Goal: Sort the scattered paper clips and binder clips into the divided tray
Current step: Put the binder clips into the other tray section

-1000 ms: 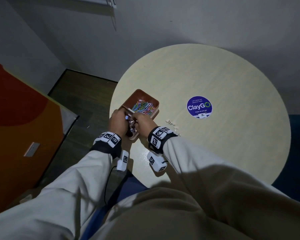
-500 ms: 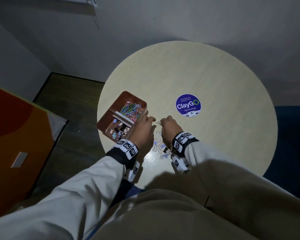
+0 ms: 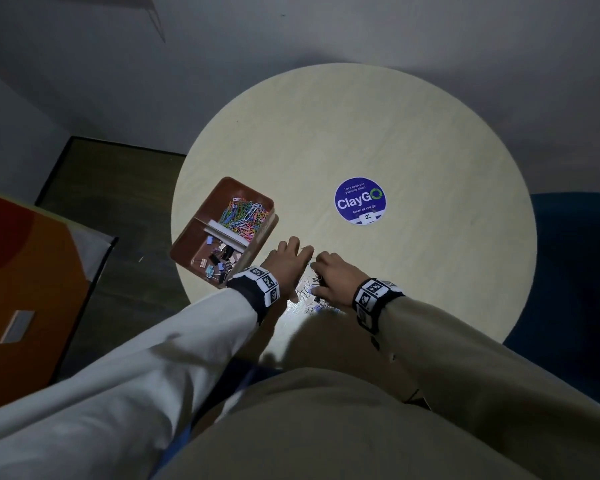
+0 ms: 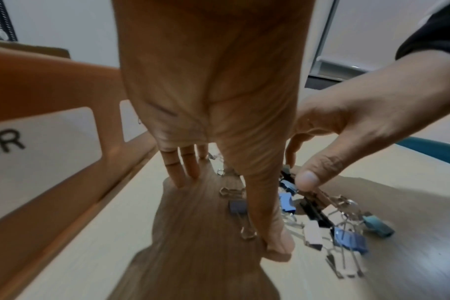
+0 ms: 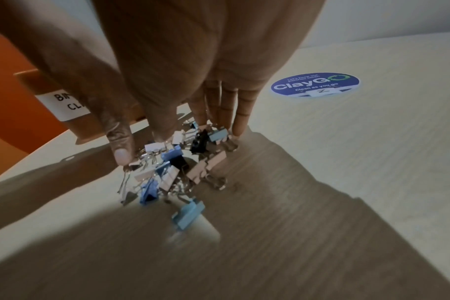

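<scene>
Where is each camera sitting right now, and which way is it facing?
Head: above, looking down on the round table, tray, both hands, both sleeves.
Left wrist: low, along the left hand toward the binder clips; the right hand enters from the right side.
Right wrist: low, along the right hand's fingers toward the clips and ClayGo sticker.
All three views share the clip pile and tray.

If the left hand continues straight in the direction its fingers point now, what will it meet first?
Probably only bare table. The left hand points away from the person, passing between the divided tray and the ClayGO sticker. A few small clips by its fingertips may be touched first; depth is unclear.
</scene>
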Action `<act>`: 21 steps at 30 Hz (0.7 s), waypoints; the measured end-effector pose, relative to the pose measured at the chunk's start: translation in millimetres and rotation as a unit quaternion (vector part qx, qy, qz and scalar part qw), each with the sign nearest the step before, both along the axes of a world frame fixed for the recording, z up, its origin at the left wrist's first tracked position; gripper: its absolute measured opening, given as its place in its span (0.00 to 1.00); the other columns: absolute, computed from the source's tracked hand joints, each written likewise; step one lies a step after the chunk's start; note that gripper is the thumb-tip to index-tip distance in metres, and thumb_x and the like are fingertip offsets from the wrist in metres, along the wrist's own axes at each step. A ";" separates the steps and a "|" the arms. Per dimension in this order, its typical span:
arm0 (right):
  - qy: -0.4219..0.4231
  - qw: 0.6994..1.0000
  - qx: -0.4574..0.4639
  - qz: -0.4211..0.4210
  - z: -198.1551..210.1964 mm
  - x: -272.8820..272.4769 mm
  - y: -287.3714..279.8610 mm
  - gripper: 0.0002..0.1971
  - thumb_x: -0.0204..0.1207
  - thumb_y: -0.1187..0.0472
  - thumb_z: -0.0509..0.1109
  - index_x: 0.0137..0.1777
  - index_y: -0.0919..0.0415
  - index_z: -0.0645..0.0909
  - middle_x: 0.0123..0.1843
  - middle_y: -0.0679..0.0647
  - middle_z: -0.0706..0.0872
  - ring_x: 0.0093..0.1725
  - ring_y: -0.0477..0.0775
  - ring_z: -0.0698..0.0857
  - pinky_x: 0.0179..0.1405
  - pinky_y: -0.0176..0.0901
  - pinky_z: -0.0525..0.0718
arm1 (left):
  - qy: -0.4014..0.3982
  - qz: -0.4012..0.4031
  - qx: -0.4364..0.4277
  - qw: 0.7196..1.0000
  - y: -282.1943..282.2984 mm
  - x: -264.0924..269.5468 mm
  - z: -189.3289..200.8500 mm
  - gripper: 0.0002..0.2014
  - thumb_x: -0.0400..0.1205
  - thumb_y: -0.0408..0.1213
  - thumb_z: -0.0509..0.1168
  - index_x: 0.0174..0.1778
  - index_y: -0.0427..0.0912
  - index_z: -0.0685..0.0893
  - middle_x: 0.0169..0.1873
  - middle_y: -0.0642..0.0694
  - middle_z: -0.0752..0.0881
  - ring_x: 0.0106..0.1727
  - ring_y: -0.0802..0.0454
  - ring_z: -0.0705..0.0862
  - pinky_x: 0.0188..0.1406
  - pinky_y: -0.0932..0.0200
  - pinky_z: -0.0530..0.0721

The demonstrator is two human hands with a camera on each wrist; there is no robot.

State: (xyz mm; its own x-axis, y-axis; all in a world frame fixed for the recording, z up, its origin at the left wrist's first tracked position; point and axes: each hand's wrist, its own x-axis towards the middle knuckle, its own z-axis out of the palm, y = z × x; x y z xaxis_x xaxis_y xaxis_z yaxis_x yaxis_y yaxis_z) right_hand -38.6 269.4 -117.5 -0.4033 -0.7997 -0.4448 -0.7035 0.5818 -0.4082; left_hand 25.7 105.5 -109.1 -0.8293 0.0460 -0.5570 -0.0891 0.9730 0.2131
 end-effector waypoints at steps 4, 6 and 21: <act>0.010 1.000 -0.007 -0.019 0.0 3.2 13.8 0.40 0.68 0.39 0.74 0.77 0.57 0.67 0.68 0.57 0.70 0.64 0.60 0.73 0.56 0.51 0.79 | 0.008 0.022 0.034 0.999 1.6 10.2 -3.0 0.50 0.58 0.46 0.87 0.71 0.46 0.65 0.64 0.41 0.66 0.61 0.38 0.74 0.50 0.41 0.84; 0.040 0.998 0.024 -0.042 1.0 7.5 19.6 0.52 0.60 0.33 0.77 0.80 0.55 0.60 0.69 0.57 0.68 0.64 0.61 0.72 0.56 0.53 0.80 | 0.005 0.028 0.044 0.999 2.6 15.0 -6.4 0.57 0.57 0.46 0.87 0.78 0.49 0.60 0.67 0.40 0.64 0.64 0.38 0.72 0.52 0.40 0.85; -0.008 0.993 0.007 -0.116 -7.0 33.6 9.5 0.18 0.74 0.65 0.67 0.63 0.65 0.69 0.62 0.63 0.68 0.55 0.66 0.77 0.39 0.48 0.71 | -0.002 0.106 0.122 0.987 11.5 19.1 -13.6 0.25 0.67 0.29 0.79 0.52 0.43 0.72 0.54 0.42 0.66 0.41 0.39 0.80 0.41 0.47 0.85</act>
